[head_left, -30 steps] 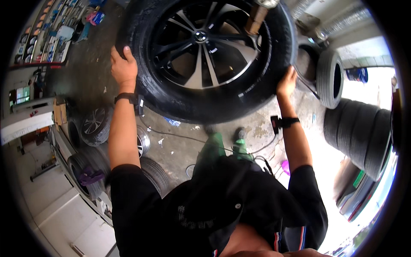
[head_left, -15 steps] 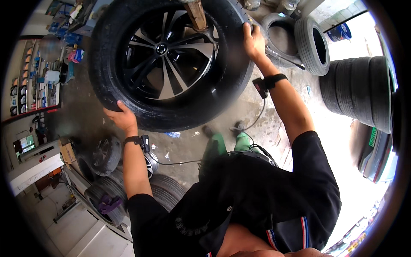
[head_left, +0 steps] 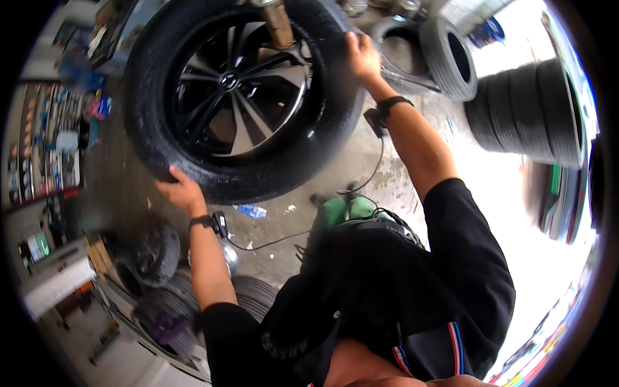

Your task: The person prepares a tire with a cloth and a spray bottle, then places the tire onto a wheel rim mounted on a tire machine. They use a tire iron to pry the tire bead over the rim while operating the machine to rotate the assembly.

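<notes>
Big tyre: the black tyre (head_left: 151, 97) is mounted on a spoked wheel (head_left: 229, 80) of black and silver, and fills the upper middle of the frame, tilted, its top cut off by the upper edge.
Left hand: the left hand (head_left: 184, 191) is spread wide at the tyre's lower left edge, the thumb against the sidewall and the fingers reaching outward to the left.
Right hand: the right hand (head_left: 364, 59) lies against the tyre's right edge, with fingertips pointing up; I cannot tell how far it is closed.
Brown block: a brown block (head_left: 278, 27) with a metal upper end stands over the rim's upper right.
Wrists: each wears a black strap with a small box; a dark cable (head_left: 379, 168) hangs from the right one.
Floor: a blue-and-white scrap (head_left: 250, 211) lies just below the tyre.
Upper right: a loose tyre (head_left: 433, 57) leans there, beside a row of tyres (head_left: 519, 113).
Lower left: purple cloth (head_left: 171, 327) rests on another tyre.
</notes>
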`<state>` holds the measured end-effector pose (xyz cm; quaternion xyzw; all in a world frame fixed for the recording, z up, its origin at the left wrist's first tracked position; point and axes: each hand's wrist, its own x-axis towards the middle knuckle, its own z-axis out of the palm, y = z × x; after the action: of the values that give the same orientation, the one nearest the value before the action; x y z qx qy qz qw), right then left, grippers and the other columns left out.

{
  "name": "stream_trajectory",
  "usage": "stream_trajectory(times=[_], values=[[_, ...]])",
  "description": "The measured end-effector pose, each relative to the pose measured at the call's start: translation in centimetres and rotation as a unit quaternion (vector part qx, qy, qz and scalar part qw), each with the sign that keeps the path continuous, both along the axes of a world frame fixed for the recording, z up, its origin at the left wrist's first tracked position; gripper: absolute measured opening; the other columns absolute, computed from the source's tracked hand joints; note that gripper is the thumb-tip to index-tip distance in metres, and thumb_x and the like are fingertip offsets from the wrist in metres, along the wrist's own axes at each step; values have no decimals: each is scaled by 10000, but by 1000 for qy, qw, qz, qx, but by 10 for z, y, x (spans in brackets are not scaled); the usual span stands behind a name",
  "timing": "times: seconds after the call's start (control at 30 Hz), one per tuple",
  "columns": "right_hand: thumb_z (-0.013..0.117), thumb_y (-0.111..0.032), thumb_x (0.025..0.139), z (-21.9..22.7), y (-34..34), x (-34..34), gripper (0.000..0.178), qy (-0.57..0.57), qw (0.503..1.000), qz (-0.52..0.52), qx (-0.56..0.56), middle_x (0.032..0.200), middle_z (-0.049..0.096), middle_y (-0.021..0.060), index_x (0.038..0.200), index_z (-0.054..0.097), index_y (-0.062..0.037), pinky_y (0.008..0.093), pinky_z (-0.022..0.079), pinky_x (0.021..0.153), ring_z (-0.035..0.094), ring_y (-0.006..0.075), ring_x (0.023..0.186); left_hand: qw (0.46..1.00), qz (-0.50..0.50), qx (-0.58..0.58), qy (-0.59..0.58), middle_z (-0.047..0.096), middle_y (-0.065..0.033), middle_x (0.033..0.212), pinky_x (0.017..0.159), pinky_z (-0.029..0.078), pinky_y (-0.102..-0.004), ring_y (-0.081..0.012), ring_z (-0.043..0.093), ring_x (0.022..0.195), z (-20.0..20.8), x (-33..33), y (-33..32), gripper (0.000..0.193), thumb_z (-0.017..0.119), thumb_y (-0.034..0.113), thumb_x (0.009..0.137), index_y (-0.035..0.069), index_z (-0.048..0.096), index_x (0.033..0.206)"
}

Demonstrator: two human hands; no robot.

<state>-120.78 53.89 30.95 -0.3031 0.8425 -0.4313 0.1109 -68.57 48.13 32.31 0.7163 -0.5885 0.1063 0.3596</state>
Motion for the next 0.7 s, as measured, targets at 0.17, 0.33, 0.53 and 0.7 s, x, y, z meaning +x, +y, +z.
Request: stream_trajectory(times=[0.17,0.33,0.53,0.7], values=[[416,-669,932,8,6,5,761,-18,1000,12,-19,1065,664,329,1293,523,-7,523,461,950,613,497,1069,997,-4,57,44,512,-363,1320,1019,430,-499,-489,536,1189,3,-4,10,817,529,551,962,-142,402,1376],[412,-724,904,2,6,7,829,-38,999,8,-16,1092,665,322,1230,555,24,502,468,969,618,472,1097,998,-10,48,40,483,-381,1343,1071,391,-499,-494,503,1234,0,8,7,736,555,443,980,-156,387,1374],[420,-746,890,-1,12,2,853,-43,999,5,-23,1120,658,319,1217,567,29,500,469,972,614,463,1115,997,-28,56,33,494,-405,1305,1052,401,-528,-512,520,1204,-4,5,6,874,493,591,963,-183,372,1352],[440,-629,958,16,11,10,737,-68,997,14,-30,1150,623,354,1229,531,51,522,468,959,599,484,1113,984,101,123,78,555,-436,1138,943,468,-570,-546,576,1083,-28,2,33,865,467,605,967,-222,418,1221]])
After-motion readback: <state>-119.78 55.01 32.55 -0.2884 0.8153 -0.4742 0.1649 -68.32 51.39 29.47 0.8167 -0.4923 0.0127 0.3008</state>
